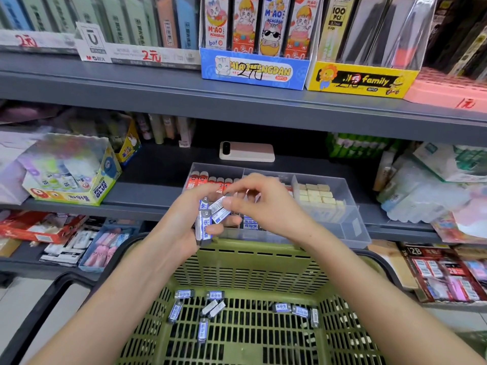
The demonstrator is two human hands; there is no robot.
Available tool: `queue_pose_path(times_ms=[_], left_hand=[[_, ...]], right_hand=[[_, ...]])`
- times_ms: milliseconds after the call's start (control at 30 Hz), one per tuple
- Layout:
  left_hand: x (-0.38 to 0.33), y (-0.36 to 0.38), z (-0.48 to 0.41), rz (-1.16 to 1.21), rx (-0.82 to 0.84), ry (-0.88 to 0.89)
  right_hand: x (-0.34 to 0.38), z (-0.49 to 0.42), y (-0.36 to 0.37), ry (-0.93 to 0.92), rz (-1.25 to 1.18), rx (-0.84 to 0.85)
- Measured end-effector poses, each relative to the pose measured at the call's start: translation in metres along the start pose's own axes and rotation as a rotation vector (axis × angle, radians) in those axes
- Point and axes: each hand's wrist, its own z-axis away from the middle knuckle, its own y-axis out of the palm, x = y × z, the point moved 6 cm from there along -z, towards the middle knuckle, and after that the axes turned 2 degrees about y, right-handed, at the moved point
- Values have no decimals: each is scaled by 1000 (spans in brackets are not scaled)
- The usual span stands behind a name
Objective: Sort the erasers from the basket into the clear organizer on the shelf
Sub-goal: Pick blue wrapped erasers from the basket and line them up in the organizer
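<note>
We are partway through the sort. Our left hand is gripping a small stack of blue-and-white sleeved erasers, and our right hand is pinching 1 eraser from that stack, just above the clear organizer, whose compartments are already holding rows. About 9 loose erasers are lying in the green basket, waiting.

I'm looking at a stationery shop: grey shelves stacked with display boxes of pens, handwritten price tags, and a green shopping basket.
</note>
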Motion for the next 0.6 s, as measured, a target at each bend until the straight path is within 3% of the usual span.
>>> queue_pose_path(times_ms=[167, 233, 300, 467, 600], left_hand=[[-5, 6, -2, 45, 2, 0], [-6, 3, -3, 84, -17, -11], [-8, 0, -2, 99, -25, -2], [-8, -4, 0, 101, -11, 11], [-6, -4, 0, 130, -10, 2]], right_hand=[[-7, 2, -7, 152, -654, -20], [-17, 2, -15, 235, -725, -47], [-28, 2, -25, 256, -520, -56], [-48, -9, -28, 148, 380, 62], [-54, -17, -12, 74, 634, 125]])
